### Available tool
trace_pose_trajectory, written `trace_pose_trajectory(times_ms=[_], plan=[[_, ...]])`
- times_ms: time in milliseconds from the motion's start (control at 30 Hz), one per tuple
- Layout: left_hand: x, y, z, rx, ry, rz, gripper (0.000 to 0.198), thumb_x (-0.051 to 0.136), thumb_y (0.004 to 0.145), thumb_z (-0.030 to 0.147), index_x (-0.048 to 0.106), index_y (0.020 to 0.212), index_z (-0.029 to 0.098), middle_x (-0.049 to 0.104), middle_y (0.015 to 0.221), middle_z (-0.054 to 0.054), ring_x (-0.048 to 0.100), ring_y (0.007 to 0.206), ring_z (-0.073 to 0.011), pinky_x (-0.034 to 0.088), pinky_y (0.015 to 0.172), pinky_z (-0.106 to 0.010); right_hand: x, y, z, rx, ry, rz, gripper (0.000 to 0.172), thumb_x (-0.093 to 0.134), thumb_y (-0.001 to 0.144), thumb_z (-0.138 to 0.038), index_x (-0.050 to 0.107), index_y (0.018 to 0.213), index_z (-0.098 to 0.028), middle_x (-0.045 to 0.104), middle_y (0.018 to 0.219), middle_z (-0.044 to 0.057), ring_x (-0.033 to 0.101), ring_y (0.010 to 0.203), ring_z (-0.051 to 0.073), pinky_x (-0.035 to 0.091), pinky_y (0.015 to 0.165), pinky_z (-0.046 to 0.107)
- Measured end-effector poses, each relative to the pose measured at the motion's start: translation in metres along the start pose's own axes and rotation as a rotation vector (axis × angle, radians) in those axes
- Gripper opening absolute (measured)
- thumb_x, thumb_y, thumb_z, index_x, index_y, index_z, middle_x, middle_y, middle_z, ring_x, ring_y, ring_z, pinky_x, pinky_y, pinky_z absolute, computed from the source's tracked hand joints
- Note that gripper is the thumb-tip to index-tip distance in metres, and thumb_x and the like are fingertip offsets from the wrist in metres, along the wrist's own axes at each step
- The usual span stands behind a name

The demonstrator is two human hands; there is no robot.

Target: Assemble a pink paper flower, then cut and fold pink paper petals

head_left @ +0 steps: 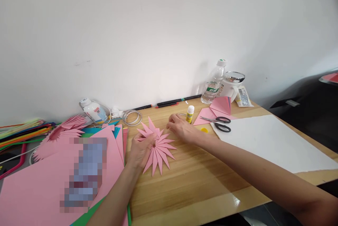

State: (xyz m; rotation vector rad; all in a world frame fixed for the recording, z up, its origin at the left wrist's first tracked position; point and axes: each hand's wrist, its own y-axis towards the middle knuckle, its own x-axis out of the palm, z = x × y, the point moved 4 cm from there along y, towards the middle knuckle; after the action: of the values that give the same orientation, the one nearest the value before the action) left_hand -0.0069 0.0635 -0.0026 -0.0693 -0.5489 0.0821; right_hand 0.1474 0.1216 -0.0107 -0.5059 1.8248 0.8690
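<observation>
The star (163, 145) is at three o'clock from the grip of the left hand (140, 150), and this hand is the nearer one. The grip is closed on the star, with the thumb above the paper near its middle; the fingers below are mostly hidden. The star is round, so it has no long axis; its points spread to all hours.

From the fingertips of the right hand (181, 128), the middle of the star lies at about seven o'clock. These fingers are curled, and I cannot tell if they pinch something. The glue (190, 115) stands upright on the bench (185, 187), just beside this hand, at one o'clock.
</observation>
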Motion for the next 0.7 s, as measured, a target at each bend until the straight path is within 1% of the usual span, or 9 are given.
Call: trace_pose_trajectory(times_ms=[67, 167, 233, 333, 400, 467, 567, 633, 700], plan=[[0.000, 0.000, 0.000, 0.004, 0.003, 0.000, 0.014, 0.075, 0.055, 0.011, 0.063, 0.061, 0.012, 0.057, 0.056, 0.002, 0.047, 0.049, -0.0057, 0.039, 0.049, -0.019, 0.001, 0.000, 0.001, -0.017, 0.005, -0.033, 0.022, 0.041, 0.085, -0.006, 0.058, 0.096, -0.014, 0.048, 0.093, 0.010, 0.042, 0.088, 0.019, 0.038, 0.074, 0.031], [0.000, 0.001, 0.000, 0.005, 0.006, 0.001, 0.014, 0.075, 0.055, 0.011, 0.062, 0.060, 0.012, 0.054, 0.053, 0.004, 0.045, 0.046, -0.0050, 0.038, 0.047, -0.019, 0.000, 0.000, 0.002, -0.010, -0.014, -0.057, 0.024, 0.039, 0.085, -0.006, 0.056, 0.100, -0.015, 0.049, 0.092, 0.010, 0.043, 0.088, 0.020, 0.038, 0.076, 0.031], [0.000, 0.001, 0.000, 0.000, 0.008, -0.004, 0.013, 0.075, 0.055, 0.012, 0.063, 0.060, 0.012, 0.057, 0.055, 0.003, 0.048, 0.048, -0.0059, 0.040, 0.049, -0.020, -0.001, 0.002, 0.002, 0.005, -0.037, -0.053, 0.025, 0.039, 0.086, -0.007, 0.054, 0.103, -0.016, 0.049, 0.091, 0.009, 0.043, 0.086, 0.020, 0.037, 0.076, 0.031], [0.001, 0.000, 0.000, -0.005, 0.009, -0.012, 0.013, 0.075, 0.055, 0.013, 0.064, 0.062, 0.012, 0.063, 0.062, -0.001, 0.055, 0.056, -0.0094, 0.044, 0.056, -0.023, -0.003, 0.003, 0.000, 0.020, -0.046, -0.029, 0.033, 0.037, 0.086, -0.007, 0.047, 0.115, -0.018, 0.048, 0.089, 0.008, 0.044, 0.083, 0.019, 0.038, 0.075, 0.031], [0.001, 0.000, 0.001, 0.010, 0.007, 0.001, 0.014, 0.075, 0.054, 0.013, 0.064, 0.062, 0.012, 0.064, 0.063, -0.001, 0.057, 0.058, -0.0106, 0.046, 0.059, -0.024, -0.004, 0.004, 0.002, 0.045, -0.032, 0.001, 0.037, 0.036, 0.086, -0.005, 0.043, 0.119, -0.018, 0.047, 0.089, 0.008, 0.044, 0.081, 0.019, 0.039, 0.074, 0.031], [-0.001, 0.001, 0.003, 0.042, -0.005, 0.048, 0.015, 0.076, 0.052, 0.011, 0.063, 0.061, 0.013, 0.064, 0.062, 0.000, 0.058, 0.058, -0.0097, 0.046, 0.060, -0.023, -0.003, 0.004, 0.005, 0.078, -0.021, 0.035, 0.036, 0.036, 0.084, -0.004, 0.043, 0.118, -0.015, 0.046, 0.092, 0.009, 0.044, 0.082, 0.019, 0.040, 0.074, 0.032], [-0.008, 0.004, 0.007, 0.099, -0.032, 0.172, 0.018, 0.076, 0.050, 0.010, 0.063, 0.061, 0.014, 0.064, 0.063, 0.001, 0.057, 0.059, -0.0080, 0.046, 0.062, -0.021, -0.002, 0.004, 0.006, 0.081, 0.001, 0.076, 0.035, 0.036, 0.080, 0.000, 0.047, 0.112, -0.011, 0.048, 0.095, 0.011, 0.045, 0.086, 0.020, 0.042, 0.075, 0.034], [-0.013, 0.006, 0.011, 0.143, -0.043, 0.268, 0.019, 0.076, 0.049, 0.010, 0.063, 0.063, 0.013, 0.064, 0.065, 0.002, 0.057, 0.060, -0.0076, 0.046, 0.061, -0.021, -0.001, 0.006, 0.002, 0.027, 0.063, 0.084, 0.036, 0.036, 0.078, 0.003, 0.050, 0.108, -0.011, 0.051, 0.097, 0.012, 0.047, 0.091, 0.020, 0.042, 0.077, 0.034], [-0.018, 0.007, 0.014, 0.182, -0.044, 0.357, 0.020, 0.077, 0.049, 0.011, 0.064, 0.065, 0.013, 0.064, 0.067, 0.002, 0.057, 0.061, -0.0074, 0.047, 0.063, -0.022, -0.001, 0.007, -0.009, -0.084, 0.155, 0.055, 0.037, 0.039, 0.075, 0.004, 0.050, 0.107, -0.012, 0.053, 0.101, 0.013, 0.049, 0.096, 0.020, 0.042, 0.080, 0.033]])
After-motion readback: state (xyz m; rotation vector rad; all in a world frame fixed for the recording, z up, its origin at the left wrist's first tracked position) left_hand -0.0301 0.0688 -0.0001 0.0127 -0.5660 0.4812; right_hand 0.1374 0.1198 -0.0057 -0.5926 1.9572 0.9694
